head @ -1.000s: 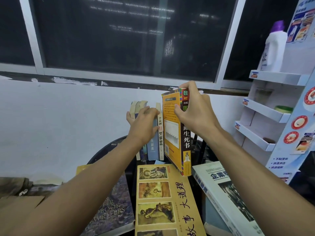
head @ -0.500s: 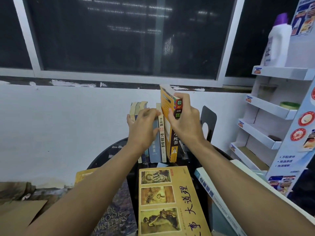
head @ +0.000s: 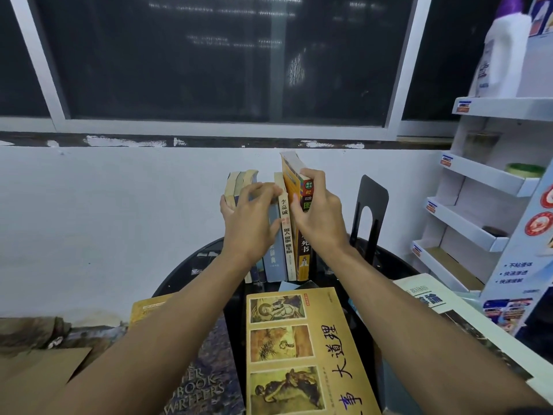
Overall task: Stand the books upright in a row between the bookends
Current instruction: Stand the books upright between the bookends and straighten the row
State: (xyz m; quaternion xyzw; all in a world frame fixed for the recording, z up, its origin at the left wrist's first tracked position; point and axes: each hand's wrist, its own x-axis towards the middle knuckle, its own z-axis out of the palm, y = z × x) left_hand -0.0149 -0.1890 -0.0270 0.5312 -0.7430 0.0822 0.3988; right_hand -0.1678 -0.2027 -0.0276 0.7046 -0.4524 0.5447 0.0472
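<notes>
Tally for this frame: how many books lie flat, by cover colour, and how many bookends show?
Yellow flat books: 2
Purple flat book: 1
White flat book: 1
Black bookend: 1
Total: 5

A yellow book (head: 302,259) is gripped near its top by the right hand (head: 317,220) and held upright against the right end of a row of books (head: 273,265), which is clasped by the left hand (head: 251,223). A black bookend (head: 369,211) is seen just beside it on a round table (head: 185,271).
</notes>
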